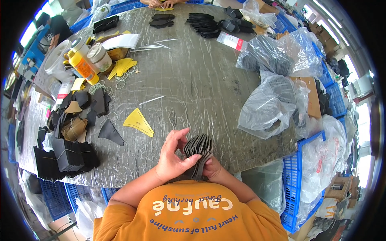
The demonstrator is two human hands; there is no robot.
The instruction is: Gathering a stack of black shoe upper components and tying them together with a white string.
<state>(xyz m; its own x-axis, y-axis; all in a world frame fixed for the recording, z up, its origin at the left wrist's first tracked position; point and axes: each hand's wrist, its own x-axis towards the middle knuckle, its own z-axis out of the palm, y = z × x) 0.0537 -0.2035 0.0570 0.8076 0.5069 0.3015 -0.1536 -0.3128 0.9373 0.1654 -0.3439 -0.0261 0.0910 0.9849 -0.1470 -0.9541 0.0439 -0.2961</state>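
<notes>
Close to my body, at the near edge of the table, a fanned stack of thin black cut pieces (200,146) is between my hands. My left hand (173,156) grips its left side, the thumb pressed against the front and the fingers bent behind. At the lower right of the stack, my right hand (211,167) holds it with the fingers partly hidden by the pieces. Beyond my left hand lie a yellow pattern card (139,122) with writing on it, a single black cut piece (111,133) and a thin white stick (152,100).
Bundles of black pieces (68,154) crowd the left edge of the table (193,80). A yellow bottle (82,66) and a jar (99,57) stand farther back. Plastic bags (268,105) cover the right side, beside blue crates (292,180). Another person's hands (159,4) show at the far edge.
</notes>
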